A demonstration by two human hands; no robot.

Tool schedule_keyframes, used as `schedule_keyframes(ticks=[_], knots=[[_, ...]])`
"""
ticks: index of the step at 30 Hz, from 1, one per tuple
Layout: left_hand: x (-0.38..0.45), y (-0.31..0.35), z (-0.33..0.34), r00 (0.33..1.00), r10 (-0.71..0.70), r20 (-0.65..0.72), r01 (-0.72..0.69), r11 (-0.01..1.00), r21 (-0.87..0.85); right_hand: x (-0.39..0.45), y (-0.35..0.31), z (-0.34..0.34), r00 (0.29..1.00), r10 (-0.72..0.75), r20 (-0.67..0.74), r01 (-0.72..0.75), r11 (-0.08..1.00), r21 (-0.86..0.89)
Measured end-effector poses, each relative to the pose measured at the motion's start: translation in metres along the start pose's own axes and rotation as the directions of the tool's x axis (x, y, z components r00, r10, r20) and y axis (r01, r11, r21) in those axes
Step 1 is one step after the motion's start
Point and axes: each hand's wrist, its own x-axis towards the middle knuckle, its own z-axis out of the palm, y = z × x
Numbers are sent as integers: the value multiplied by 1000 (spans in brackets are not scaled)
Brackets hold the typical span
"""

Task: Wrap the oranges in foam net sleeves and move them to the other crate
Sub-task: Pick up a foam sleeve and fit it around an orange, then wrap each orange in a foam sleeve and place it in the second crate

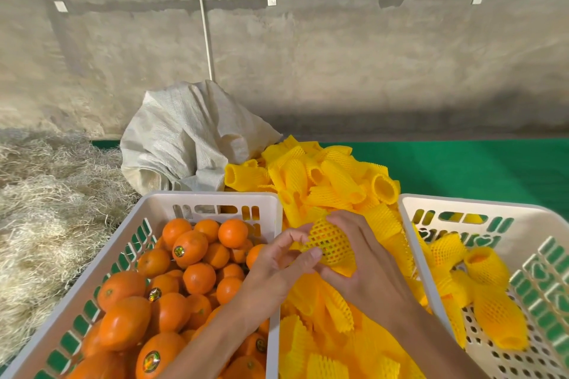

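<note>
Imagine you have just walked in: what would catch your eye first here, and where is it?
Probably the heap of yellow foam sleeves in the middle, between two white crates. Just in front of it, the left hand and right hand hold an orange in a net sleeve. The left crate brims with bare oranges; the right crate holds a few wrapped ones.

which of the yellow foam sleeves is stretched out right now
The sleeve held between both hands, left hand and right hand: its mesh gapes open over an orange; the others lie slack.
</note>
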Motion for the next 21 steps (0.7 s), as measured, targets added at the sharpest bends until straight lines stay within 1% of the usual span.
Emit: schedule_keyframes(ticks=[4,7,8,10,11,12,13,15,16,18,21], knots=[[2,-7,5,997,3,-72,-7,999,-53,3,-1,-2,996,-84,-17,82,990,-117],[3,-7,0,999,2,-51,-7,996,-91,2,0,-1,992,-123,31,127,980,-155],[3,-7,-2,999,5,-47,-9,995,-99,1,0,2,993,-103,52,109,987,-122],[1,-8,-4,998,25,-55,-31,995,-98,-2,-1,8,996,-15,83,15,1000,-5],[1,-8,-4,997,37,-65,-44,995,-95,-3,-2,10,997,17,78,-18,1000,24],[0,-9,-4,996,49,-75,-56,994,-93,-3,-3,11,998,37,57,-38,999,14],[0,-9,-4,995,64,-79,-70,994,-82,-1,-4,9,999,43,17,-42,998,-37],[-1,-11,-1,993,108,-47,-109,994,-26,4,1,1,995,-1,-105,-24,971,-237],[-2,-14,1,992,122,-26,-122,992,14,7,6,-5,986,-13,-165,-42,945,-325],[-4,-21,4,988,152,14,-152,977,149,12,20,-20,963,43,-268,-150,906,-396],[-4,-34,6,964,231,134,-266,878,398,12,49,-42,904,189,-383,-347,849,-399]])
